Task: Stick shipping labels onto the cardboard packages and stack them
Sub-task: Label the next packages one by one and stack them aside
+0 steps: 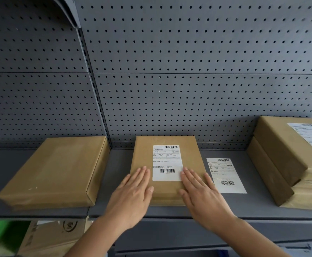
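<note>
Both hands lie flat, fingers together: left hand (133, 190) and right hand (199, 191) press the middle package (167, 169) on the shelf (234, 206), flanking its stuck label (167, 162). The loose label (225, 175) (long axis running away) lies just right, nearer the right hand; the stack (288, 160) stands farther right.

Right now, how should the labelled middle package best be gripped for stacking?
Probably by its two long side edges, one hand from each side. The middle package lies flat and thin on the shelf, with the left hand and right hand flat on top.
</note>
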{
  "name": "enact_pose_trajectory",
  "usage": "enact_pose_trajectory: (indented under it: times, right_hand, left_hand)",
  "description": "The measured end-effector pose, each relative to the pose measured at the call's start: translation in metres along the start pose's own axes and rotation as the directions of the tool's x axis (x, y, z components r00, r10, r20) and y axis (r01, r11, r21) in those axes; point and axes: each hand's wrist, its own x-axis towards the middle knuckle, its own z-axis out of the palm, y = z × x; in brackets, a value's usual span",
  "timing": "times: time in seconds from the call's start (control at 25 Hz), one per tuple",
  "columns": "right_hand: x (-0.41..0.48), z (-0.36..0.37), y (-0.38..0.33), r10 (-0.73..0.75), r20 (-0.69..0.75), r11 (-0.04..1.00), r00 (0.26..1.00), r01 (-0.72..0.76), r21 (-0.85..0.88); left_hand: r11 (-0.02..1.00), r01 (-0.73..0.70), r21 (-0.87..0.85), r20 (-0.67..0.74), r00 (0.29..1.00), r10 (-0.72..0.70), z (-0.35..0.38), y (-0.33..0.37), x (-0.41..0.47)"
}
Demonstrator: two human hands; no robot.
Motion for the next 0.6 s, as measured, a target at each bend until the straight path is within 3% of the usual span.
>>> enact_pose_trajectory:
  times: [0.2,0.32,0.4,0.48,0.6]
  right_hand:
    - [-0.012,-0.006,0.034,0.159,0.037,0.984,0.987,-0.162,0.069]
    - [-0.011,-0.01,0.043,0.267,0.119,0.912,0.956,-0.291,0.29]
    - [-0.007,-0.015,0.043,0.324,0.177,0.775,0.929,-0.368,0.513]
    - [0.001,-0.016,0.042,0.369,0.262,0.585,0.892,-0.442,0.68]
    - [0.018,-0.008,0.043,0.422,0.361,0.355,0.831,-0.518,0.778]
  left_hand:
    - [0.984,0.149,-0.098,0.002,0.989,-0.149,0.0,-0.025,-0.001]
    - [0.909,0.268,-0.32,0.059,0.963,-0.264,0.002,-0.035,0.001]
    - [0.747,0.342,-0.57,0.144,0.937,-0.32,0.002,-0.037,0.002]
    - [0.514,0.367,-0.775,0.217,0.919,-0.328,0.001,-0.03,0.004]
    - [0.213,0.356,-0.91,0.281,0.907,-0.314,0.001,-0.017,0.009]
